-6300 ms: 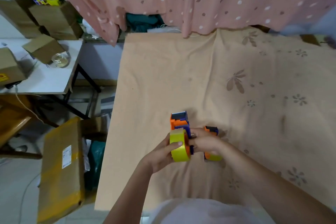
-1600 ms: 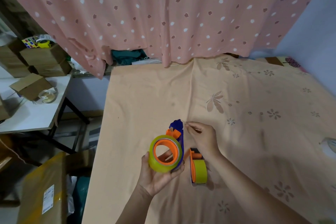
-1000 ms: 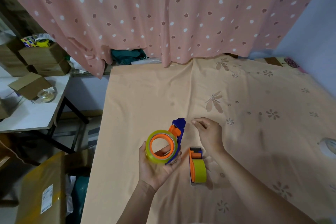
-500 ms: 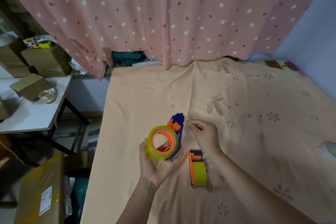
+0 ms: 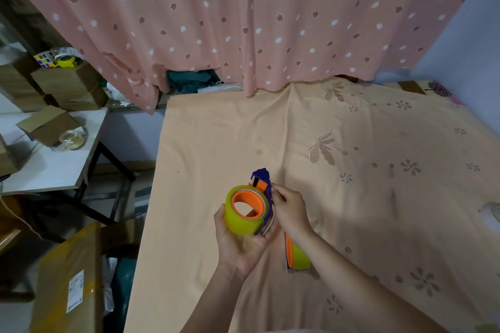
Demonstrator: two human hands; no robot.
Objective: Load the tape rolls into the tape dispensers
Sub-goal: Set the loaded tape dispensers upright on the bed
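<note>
Fingers of my left hand (image 5: pixel 239 240) curl from below around the yellow tape roll (image 5: pixel 244 211), thumb pressed on its near-left side, cradling roll and dispenser together above the cloth-covered table (image 5: pixel 216 143), close to its near-left edge. Right hand (image 5: pixel 290 209) sits just beside it, fingertips (image 5: pixel 273 189) pinched together at the dispenser's upper end; whether they hold the loose tape end I cannot tell.

Roll sits on the orange hub of the blue and orange tape dispenser (image 5: pixel 262 180), so seating looks done. My guess: threading the tape end toward the cutter is the step in hand.

Second tape dispenser (image 5: pixel 296 255) lies on the cloth by the near edge, under my right forearm, yellow roll already on its orange hub. Looks loaded, though partly hidden.

Pale ring-shaped thing (image 5: pixel 491 215) at the table's right edge, cut off by the frame. Could be another roll; not sure.

So: two dispensers carry rolls; finishing the feed on the held one remains, as far as I can judge.

Writing: none readable on rolls or dispensers. White shipping label (image 5: pixel 75 293) on the yellow-wrapped parcel (image 5: pixel 67 278) left of the table has print too small to read.
</note>
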